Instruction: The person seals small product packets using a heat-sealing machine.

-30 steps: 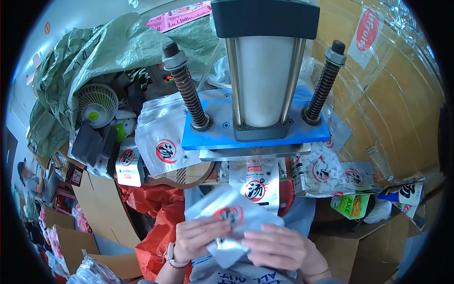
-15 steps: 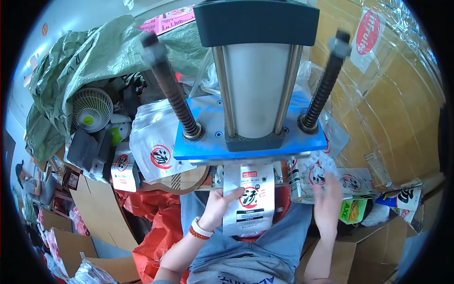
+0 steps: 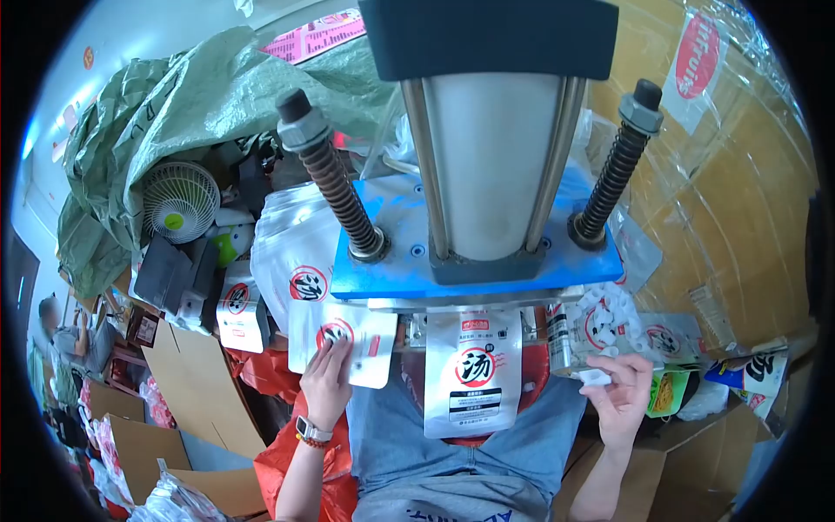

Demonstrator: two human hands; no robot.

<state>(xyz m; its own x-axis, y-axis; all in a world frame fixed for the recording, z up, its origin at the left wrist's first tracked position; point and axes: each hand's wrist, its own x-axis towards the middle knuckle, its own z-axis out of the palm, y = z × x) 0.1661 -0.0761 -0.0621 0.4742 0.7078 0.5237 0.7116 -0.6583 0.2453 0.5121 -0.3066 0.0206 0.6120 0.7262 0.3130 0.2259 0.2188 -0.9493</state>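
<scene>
My left hand (image 3: 325,383), wearing a watch and a beaded bracelet, has its fingers on a printed silver pouch (image 3: 372,352); the thumb's grip is partly hidden. This pouch lies sideways at the front of a stack of similar pouches (image 3: 283,230). Between the thumb and fingers of my right hand (image 3: 619,396) is a small white plastic piece (image 3: 596,378). Close by, more white pieces (image 3: 604,317) lie heaped on a pouch. Another silver pouch (image 3: 474,413) hangs below the press's blue plate (image 3: 383,277), its upper end under the plate, with neither hand touching it.
The press cylinder (image 3: 496,165) and two spring-loaded bolts (image 3: 612,178) rise in front of me. A small fan (image 3: 181,202) and a folded pouch (image 3: 239,309) are at left. Cardboard (image 3: 722,217) stands at right. A person (image 3: 83,344) is far left.
My left hand has left the pouch under the press and moved left to another pouch. My right hand, blurred beside the heap before, now pinches a white piece. The view has shifted slightly.
</scene>
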